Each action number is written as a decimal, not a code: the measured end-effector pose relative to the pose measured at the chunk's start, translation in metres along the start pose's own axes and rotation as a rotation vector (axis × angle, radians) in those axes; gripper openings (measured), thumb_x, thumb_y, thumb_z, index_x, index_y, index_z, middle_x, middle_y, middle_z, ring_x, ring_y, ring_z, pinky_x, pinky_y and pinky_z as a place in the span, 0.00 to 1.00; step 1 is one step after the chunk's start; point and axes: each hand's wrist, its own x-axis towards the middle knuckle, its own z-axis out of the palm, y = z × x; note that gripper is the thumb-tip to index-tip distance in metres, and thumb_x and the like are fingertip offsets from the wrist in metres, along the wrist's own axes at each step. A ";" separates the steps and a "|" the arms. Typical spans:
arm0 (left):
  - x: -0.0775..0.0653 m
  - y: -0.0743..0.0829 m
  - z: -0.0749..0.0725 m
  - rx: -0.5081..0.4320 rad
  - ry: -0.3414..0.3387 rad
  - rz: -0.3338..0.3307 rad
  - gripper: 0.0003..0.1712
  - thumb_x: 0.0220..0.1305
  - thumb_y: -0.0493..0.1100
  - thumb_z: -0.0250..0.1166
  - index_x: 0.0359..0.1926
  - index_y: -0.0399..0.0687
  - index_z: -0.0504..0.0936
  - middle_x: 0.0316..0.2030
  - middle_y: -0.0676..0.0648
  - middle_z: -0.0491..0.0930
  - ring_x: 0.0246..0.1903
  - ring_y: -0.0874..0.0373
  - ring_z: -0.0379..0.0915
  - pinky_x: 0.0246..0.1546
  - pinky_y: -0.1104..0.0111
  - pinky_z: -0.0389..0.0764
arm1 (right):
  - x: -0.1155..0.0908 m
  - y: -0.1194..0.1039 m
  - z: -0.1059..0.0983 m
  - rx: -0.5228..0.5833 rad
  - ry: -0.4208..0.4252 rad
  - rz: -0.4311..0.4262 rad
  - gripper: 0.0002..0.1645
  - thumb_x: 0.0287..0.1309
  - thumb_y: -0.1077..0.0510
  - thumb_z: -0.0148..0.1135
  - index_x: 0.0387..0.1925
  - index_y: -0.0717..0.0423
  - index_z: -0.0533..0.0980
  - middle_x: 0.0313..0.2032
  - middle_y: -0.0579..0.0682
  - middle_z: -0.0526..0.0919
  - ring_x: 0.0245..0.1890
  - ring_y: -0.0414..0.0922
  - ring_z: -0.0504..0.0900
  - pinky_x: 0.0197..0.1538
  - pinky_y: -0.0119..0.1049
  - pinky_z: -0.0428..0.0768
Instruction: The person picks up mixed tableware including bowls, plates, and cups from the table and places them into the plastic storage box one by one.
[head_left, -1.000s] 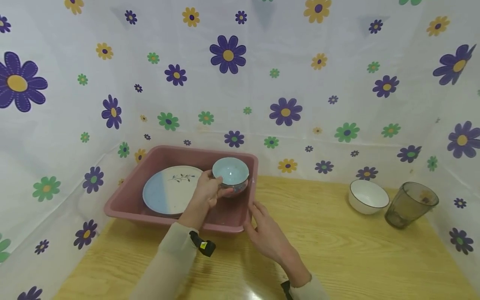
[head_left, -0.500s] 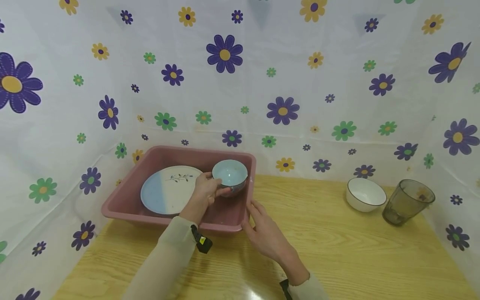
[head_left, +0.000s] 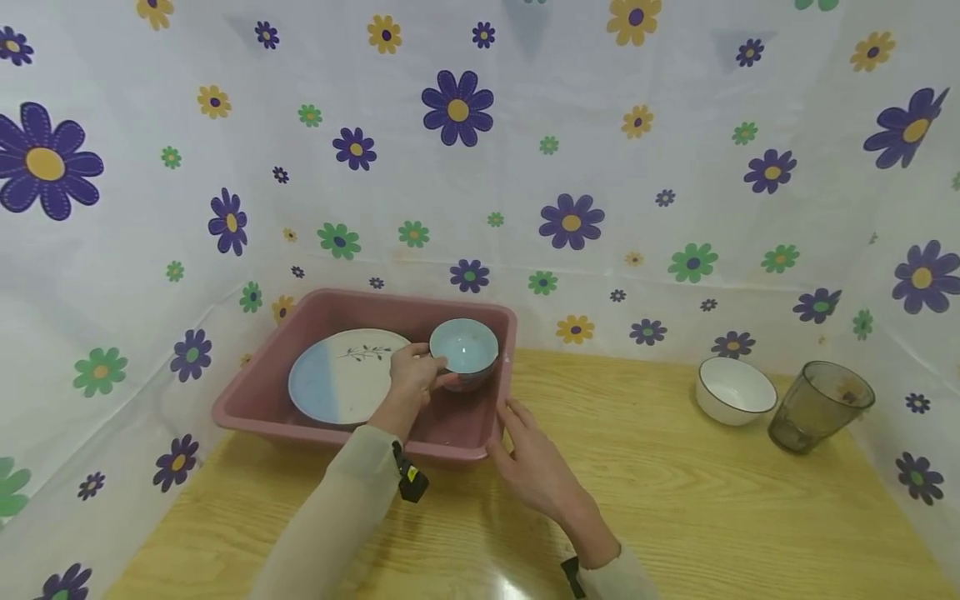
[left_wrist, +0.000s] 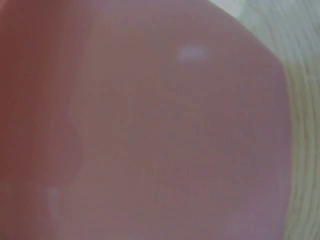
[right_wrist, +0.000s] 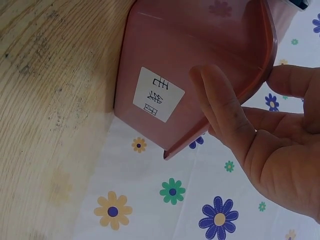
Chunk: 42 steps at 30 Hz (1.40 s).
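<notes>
White label, right wrist view only; left hand grips bowl, right hand outstretched.

Pink basin filled most of the left wrist view, close up and blurry. Surface read smooth, darker red down the left side, with a rounded darker area lower left. Pale glint upper right of center, fainter one low on the left. Edge slanted down to a blunt corner at upper right, then ran nearly vertical. Wood-grain tabletop showed past it, washed out toward the top.
</notes>
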 end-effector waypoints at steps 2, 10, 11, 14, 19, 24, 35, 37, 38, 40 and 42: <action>0.001 -0.001 -0.001 -0.002 0.013 0.007 0.32 0.64 0.26 0.59 0.70 0.33 0.64 0.63 0.31 0.68 0.51 0.40 0.80 0.33 0.71 0.85 | 0.000 0.000 0.001 0.002 0.001 -0.001 0.35 0.74 0.55 0.48 0.76 0.61 0.54 0.74 0.61 0.56 0.55 0.49 0.77 0.47 0.39 0.82; 0.008 -0.006 -0.001 0.072 0.079 0.055 0.26 0.62 0.26 0.62 0.62 0.28 0.73 0.57 0.30 0.73 0.33 0.49 0.84 0.29 0.71 0.85 | 0.001 -0.001 0.001 -0.024 0.031 -0.014 0.33 0.73 0.56 0.50 0.75 0.60 0.57 0.72 0.61 0.59 0.52 0.49 0.78 0.46 0.40 0.82; 0.008 -0.006 -0.001 0.083 0.090 0.057 0.25 0.62 0.26 0.62 0.61 0.27 0.73 0.56 0.30 0.74 0.30 0.51 0.84 0.29 0.71 0.85 | 0.001 -0.002 0.001 -0.028 0.032 -0.013 0.33 0.73 0.56 0.50 0.75 0.60 0.57 0.72 0.61 0.60 0.53 0.49 0.78 0.46 0.40 0.83; 0.008 -0.006 -0.001 0.122 0.115 0.054 0.24 0.61 0.26 0.62 0.59 0.27 0.74 0.55 0.30 0.75 0.23 0.56 0.82 0.28 0.71 0.85 | 0.001 -0.002 0.001 -0.031 0.032 -0.004 0.34 0.73 0.56 0.50 0.75 0.60 0.57 0.72 0.61 0.59 0.57 0.51 0.77 0.47 0.41 0.83; 0.007 -0.005 0.001 0.197 0.165 0.051 0.23 0.59 0.25 0.62 0.57 0.25 0.76 0.52 0.29 0.77 0.15 0.61 0.77 0.23 0.74 0.83 | 0.000 -0.001 0.001 -0.016 0.032 0.002 0.35 0.73 0.55 0.50 0.75 0.61 0.56 0.73 0.62 0.57 0.60 0.52 0.76 0.49 0.43 0.83; 0.009 -0.006 0.000 0.247 0.206 0.069 0.21 0.57 0.24 0.63 0.54 0.24 0.77 0.50 0.28 0.78 0.14 0.60 0.78 0.22 0.73 0.83 | -0.001 -0.002 0.001 -0.024 0.035 0.004 0.34 0.73 0.55 0.50 0.75 0.61 0.56 0.73 0.61 0.58 0.61 0.53 0.75 0.50 0.44 0.82; 0.012 -0.007 0.000 0.350 0.277 0.149 0.24 0.47 0.20 0.67 0.49 0.24 0.81 0.46 0.30 0.80 0.38 0.45 0.86 0.27 0.70 0.85 | 0.001 -0.001 0.003 -0.047 0.050 -0.020 0.34 0.73 0.55 0.49 0.75 0.61 0.56 0.73 0.63 0.58 0.62 0.57 0.74 0.52 0.47 0.82; 0.011 -0.007 0.000 0.366 0.284 0.165 0.23 0.47 0.20 0.69 0.48 0.24 0.81 0.47 0.29 0.80 0.42 0.44 0.85 0.32 0.66 0.86 | 0.000 -0.001 0.003 -0.047 0.052 -0.018 0.34 0.73 0.55 0.49 0.75 0.60 0.56 0.73 0.62 0.58 0.63 0.57 0.74 0.52 0.47 0.82; 0.010 -0.007 0.001 0.383 0.286 0.176 0.22 0.47 0.21 0.69 0.48 0.24 0.81 0.46 0.30 0.80 0.43 0.44 0.84 0.34 0.64 0.86 | 0.000 -0.001 0.003 -0.047 0.053 -0.017 0.34 0.73 0.55 0.49 0.75 0.60 0.57 0.73 0.62 0.59 0.62 0.56 0.74 0.52 0.47 0.82; 0.008 -0.008 0.002 0.434 0.290 0.202 0.19 0.49 0.22 0.69 0.46 0.25 0.82 0.44 0.30 0.82 0.43 0.44 0.84 0.36 0.64 0.86 | 0.000 0.000 0.003 -0.045 0.054 -0.016 0.34 0.73 0.55 0.49 0.75 0.60 0.57 0.72 0.62 0.59 0.61 0.56 0.75 0.51 0.47 0.82; 0.006 -0.009 0.002 0.514 0.297 0.222 0.15 0.54 0.25 0.65 0.45 0.28 0.83 0.39 0.33 0.85 0.38 0.46 0.86 0.35 0.63 0.86 | 0.000 0.000 0.004 -0.048 0.052 -0.013 0.33 0.73 0.55 0.49 0.75 0.61 0.57 0.72 0.62 0.59 0.60 0.55 0.76 0.51 0.46 0.82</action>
